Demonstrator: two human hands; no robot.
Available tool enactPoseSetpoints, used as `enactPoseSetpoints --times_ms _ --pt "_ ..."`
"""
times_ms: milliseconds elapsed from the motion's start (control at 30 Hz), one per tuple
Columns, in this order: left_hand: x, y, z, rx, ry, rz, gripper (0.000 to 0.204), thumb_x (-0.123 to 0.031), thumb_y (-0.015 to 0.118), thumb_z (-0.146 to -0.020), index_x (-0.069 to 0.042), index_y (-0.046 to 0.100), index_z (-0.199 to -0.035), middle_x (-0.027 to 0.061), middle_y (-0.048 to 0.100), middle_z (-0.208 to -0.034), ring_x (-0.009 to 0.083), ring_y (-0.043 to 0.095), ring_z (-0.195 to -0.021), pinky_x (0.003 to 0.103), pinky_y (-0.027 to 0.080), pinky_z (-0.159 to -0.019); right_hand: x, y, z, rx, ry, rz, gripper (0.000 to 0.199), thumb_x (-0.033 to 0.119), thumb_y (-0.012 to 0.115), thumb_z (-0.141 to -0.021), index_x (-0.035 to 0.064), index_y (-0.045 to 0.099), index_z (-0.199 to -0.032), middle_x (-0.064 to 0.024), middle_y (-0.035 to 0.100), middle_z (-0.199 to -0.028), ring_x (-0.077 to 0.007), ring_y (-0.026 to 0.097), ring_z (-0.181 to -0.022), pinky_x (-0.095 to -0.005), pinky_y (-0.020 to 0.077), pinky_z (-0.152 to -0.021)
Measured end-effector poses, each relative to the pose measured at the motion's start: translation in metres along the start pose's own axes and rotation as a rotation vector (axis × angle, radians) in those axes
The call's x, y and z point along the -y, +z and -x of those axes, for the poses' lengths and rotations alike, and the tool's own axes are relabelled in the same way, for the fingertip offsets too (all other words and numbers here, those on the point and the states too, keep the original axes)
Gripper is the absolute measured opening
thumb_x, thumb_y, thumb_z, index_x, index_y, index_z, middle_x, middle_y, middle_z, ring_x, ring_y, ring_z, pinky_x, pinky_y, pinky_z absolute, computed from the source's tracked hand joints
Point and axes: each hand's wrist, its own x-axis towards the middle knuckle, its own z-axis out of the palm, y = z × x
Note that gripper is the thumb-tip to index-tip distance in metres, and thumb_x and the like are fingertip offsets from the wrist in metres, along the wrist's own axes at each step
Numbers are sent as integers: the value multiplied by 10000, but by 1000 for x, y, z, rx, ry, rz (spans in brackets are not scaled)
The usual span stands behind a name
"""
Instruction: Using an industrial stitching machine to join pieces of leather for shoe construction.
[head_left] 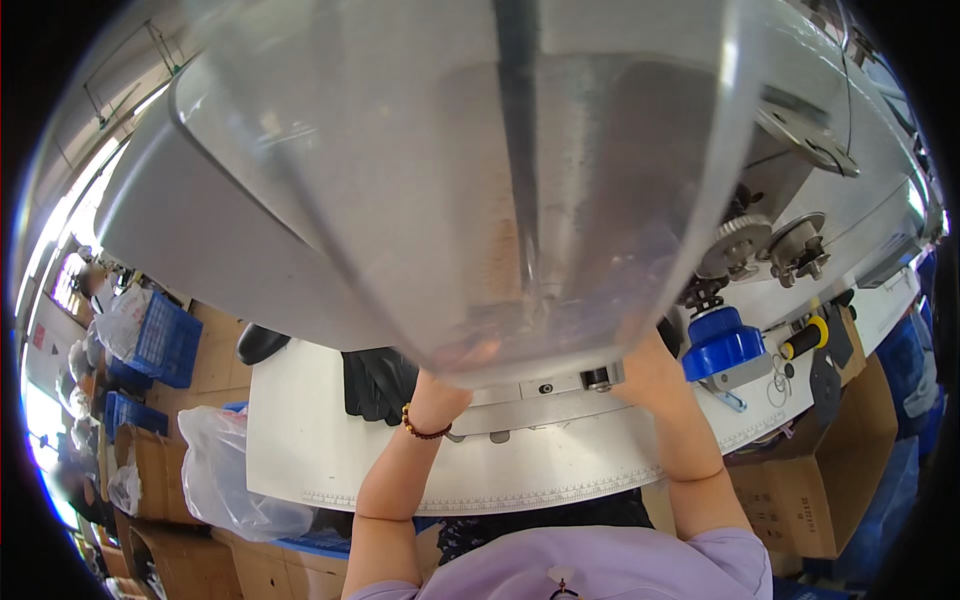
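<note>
Nearest, both forearms rise from the lower edge over the white bench, whose near edge carries a printed ruler strip. The left hand, a bead bracelet on its wrist, and the right hand reach up beneath a large clear plastic sheet held up close over the view. The fingers are hidden behind the plastic, so whether either grip is closed on it cannot be told. Past the hands, black gloves lie on the bench. By the far right edge stands a blue spool below the grey machine.
</note>
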Motion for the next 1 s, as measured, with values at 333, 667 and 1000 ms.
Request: enactPoseSetpoints --times_ms 333,667,1000 --pt "15 -4 -6 -61 -68 245 158 -33 442 -752 -12 518 -614 -9 472 -568 42 365 -510 178 285 -482 -5 9 23 200 215 -82 414 164 643 -578 160 549 -982 -131 453 -1002 -305 416 -926 -364 325 -813" --pt "11 -7 -7 -38 -149 311 134 -59 456 -759 3 548 -684 9 519 -630 53 441 -573 180 341 -534 12 9 15 1 206 -154 273 110 620 -606 53 528 -857 -122 489 -917 -298 468 -825 -348 387 -696" --pt "-6 2 -3 6 -7 198 164 -69 466 -771 -12 538 -636 14 509 -556 47 429 -468 153 317 -435 27 19 28 131 -139 371 289 76 557 -555 22 502 -834 -99 469 -813 -260 462 -780 -356 377 -661"
